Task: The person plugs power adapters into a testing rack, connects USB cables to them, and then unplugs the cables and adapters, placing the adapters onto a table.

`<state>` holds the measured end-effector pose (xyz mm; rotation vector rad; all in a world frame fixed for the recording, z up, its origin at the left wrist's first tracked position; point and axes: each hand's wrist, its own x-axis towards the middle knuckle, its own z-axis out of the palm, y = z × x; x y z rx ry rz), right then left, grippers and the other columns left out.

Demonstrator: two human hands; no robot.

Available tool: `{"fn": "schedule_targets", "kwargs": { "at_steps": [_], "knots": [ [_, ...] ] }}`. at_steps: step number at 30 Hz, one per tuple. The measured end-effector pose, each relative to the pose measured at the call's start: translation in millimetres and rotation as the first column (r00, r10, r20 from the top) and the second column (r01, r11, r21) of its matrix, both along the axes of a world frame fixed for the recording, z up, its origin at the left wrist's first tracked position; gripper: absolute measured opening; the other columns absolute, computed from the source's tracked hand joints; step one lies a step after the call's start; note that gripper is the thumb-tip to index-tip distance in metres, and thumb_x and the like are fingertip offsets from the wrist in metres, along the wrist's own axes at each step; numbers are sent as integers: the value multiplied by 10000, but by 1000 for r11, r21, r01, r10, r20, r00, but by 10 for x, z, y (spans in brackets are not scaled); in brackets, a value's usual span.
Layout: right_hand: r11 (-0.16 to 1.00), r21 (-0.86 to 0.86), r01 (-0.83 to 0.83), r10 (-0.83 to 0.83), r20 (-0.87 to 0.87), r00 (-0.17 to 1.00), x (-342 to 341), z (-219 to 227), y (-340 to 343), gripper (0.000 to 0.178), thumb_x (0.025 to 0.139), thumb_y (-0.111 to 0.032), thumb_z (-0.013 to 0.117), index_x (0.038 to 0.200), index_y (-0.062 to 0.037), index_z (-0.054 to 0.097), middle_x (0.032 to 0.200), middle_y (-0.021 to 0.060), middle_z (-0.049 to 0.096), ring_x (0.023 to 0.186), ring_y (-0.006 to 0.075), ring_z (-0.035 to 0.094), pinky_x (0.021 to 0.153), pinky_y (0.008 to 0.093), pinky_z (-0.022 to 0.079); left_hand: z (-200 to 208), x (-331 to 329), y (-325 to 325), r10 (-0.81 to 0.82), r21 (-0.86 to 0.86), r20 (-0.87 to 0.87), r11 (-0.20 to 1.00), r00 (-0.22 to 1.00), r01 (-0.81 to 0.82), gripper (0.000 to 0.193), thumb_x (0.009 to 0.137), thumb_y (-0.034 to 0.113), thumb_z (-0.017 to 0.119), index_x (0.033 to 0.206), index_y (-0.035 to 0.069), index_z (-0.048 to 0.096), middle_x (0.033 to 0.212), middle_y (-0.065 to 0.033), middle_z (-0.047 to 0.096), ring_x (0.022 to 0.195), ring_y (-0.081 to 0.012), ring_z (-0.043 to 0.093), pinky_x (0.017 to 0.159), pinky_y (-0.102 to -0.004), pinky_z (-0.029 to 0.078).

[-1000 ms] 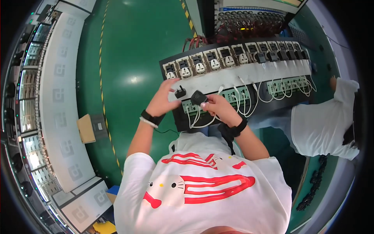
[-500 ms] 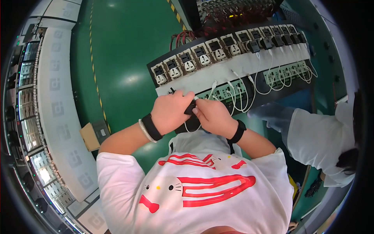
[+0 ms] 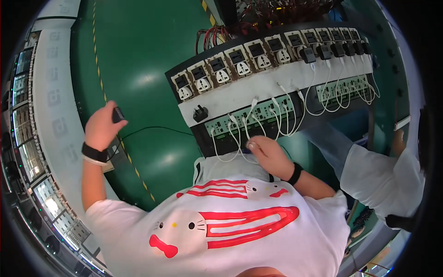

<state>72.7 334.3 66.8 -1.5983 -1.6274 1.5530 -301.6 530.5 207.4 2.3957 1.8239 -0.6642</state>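
Off to the left, above the green floor, my left hand (image 3: 99, 125) is closed around a small black power adapter (image 3: 118, 115). My right hand (image 3: 271, 159) is at the near edge of the bench, its fingers curled in; whatever may be in them is hidden. Just beyond it runs a green circuit board strip (image 3: 240, 119) with white USB cables (image 3: 255, 105) plugged in or lying loose over it. Another black plug adapter (image 3: 200, 113) lies on the pale bench strip (image 3: 221, 99), pins showing.
A row of sockets (image 3: 242, 64) lines the far side of the bench, with several black adapters (image 3: 324, 51) plugged in at right. A second circuit board (image 3: 341, 90) carries more cables. One person (image 3: 369, 173) stands at right. Leftward is a long pale conveyor (image 3: 55, 111).
My hands have parted: the left swung far left with a black adapter, the right drew slightly right and nearer. The black plug on the bench strip is now uncovered.
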Motion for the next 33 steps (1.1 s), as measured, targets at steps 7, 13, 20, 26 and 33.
{"fn": "schedule_targets", "kwargs": {
  "at_steps": [7,13,20,26,33],
  "knots": [
    [894,430,-122,177,-91,980,-541,140,462,566,755,-51,670,1279,-73,456,1149,178,489,1021,332,511,887,394,448,-1125,1241,-642,282,-671,572,701,771,241,639,656,199,767,1186,48,443,823,-183,630,777,-328,632,705,-389,488],
    [984,160,79,-51,-176,983,-193,-59,763,445,770,-25,683,1186,-35,525,1072,111,547,909,197,586,777,292,494,-1517,1328,-791,693,-705,701,640,165,305,676,757,74,714,1331,81,357,1046,-78,559,856,-169,577,758,-286,484],
    [718,345,604,-609,-110,786,-45,-776,1359,516,807,-142,674,1279,-14,510,1053,136,535,905,200,586,796,286,478,-2027,1113,-889,222,-190,656,973,722,-127,443,721,122,698,1145,119,569,1120,-151,538,985,-367,531,851,-443,472],
    [739,534,410,-591,222,776,-331,-964,1380,519,813,-199,664,1263,6,510,985,179,493,843,314,581,742,388,487,-2347,1086,-1030,149,-33,697,984,701,-177,429,717,20,652,1121,140,578,1089,-171,519,983,-403,502,830,-451,463],
    [805,531,265,-540,469,699,-360,-910,1331,695,810,-196,647,1343,99,311,1283,324,413,1094,431,502,926,433,440,-1764,974,-1354,91,131,882,896,463,-424,373,741,34,653,1104,64,576,1047,-156,559,990,-343,549,870,-383,449]
  ]
}}
